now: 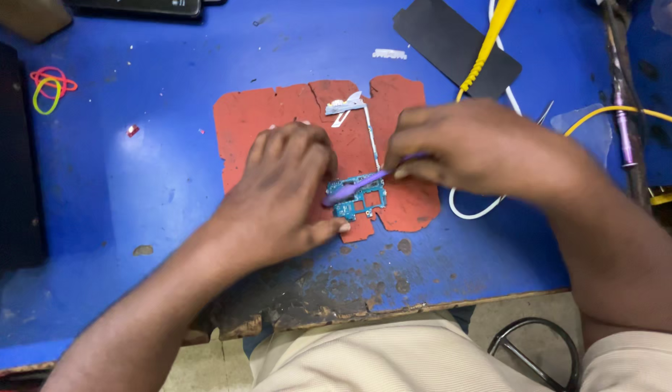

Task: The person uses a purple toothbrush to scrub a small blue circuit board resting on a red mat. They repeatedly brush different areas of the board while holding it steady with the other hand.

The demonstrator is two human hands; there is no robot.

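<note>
the circuit board point(359, 197) lies on the mat point(263, 116), rubber bands point(49, 86) far left, cable point(488, 43) behind right.

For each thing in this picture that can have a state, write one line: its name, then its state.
left hand: pressed down on the circuit board
right hand: gripping the purple tool
purple tool: tip resting on the board
circuit board: bare, flat on the red mat
red mat: torn at its edges
rubber bands: loose, overlapping
</note>
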